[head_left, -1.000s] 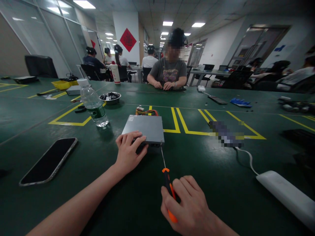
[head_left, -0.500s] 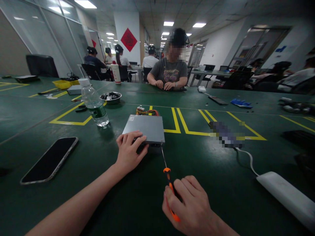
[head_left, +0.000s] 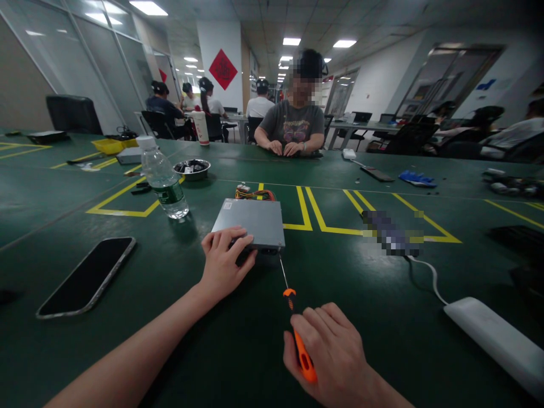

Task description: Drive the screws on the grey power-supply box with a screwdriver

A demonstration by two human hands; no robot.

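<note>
A grey metal computer power supply [head_left: 250, 218] lies flat on the green table, its bundle of coloured wires [head_left: 257, 194] at the far side. My left hand [head_left: 227, 255] grips its near left edge, fingers on the top and thumb against the near side. In my right hand [head_left: 329, 351] is an orange and black screwdriver [head_left: 304, 354], held by the handle. Its thin shaft points up and away to the near right corner of the power supply. Whether the tip sits in a screw is too small to tell.
A water bottle [head_left: 164, 178] stands left of the power supply, with a metal bowl [head_left: 192, 169] of small parts behind. A phone [head_left: 87, 276] lies at left. To the right are a white power strip [head_left: 493, 340] and its cable. Across the table sits a person [head_left: 291, 122].
The fingers of my right hand have shifted around the screwdriver handle, and more of its orange part shows. My left hand and the power supply have stayed in place.
</note>
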